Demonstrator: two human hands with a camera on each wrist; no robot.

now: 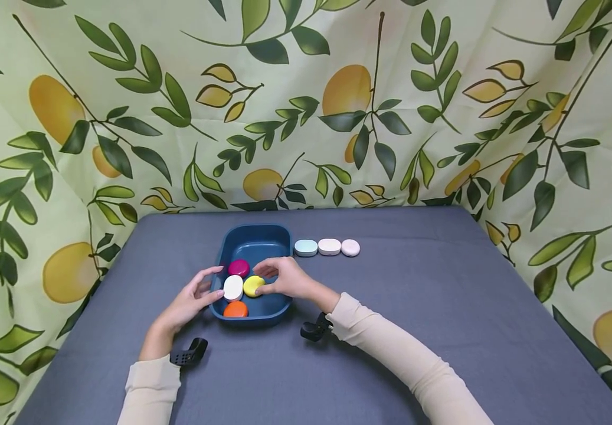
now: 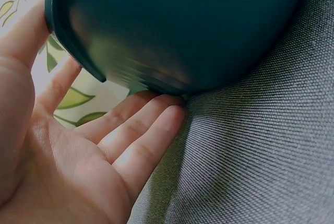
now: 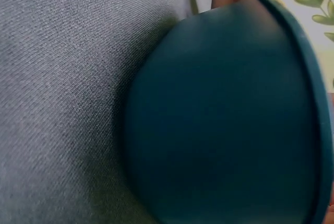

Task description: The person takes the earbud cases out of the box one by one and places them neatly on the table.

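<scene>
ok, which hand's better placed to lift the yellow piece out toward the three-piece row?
Right, I'd say: the right hand is at the yellow piece, nearer the row; the left hand is at the left rim of the blue tray.

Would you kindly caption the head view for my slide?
Left hand against a blue tray, right hand touching the yellow piece inside, beside a white piece.

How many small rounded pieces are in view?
7. In the blue tray: magenta piece, white piece, yellow piece, orange piece. In a row right of it: light-blue piece, second white piece, pale-pink piece. The right hand might hide more.
</scene>
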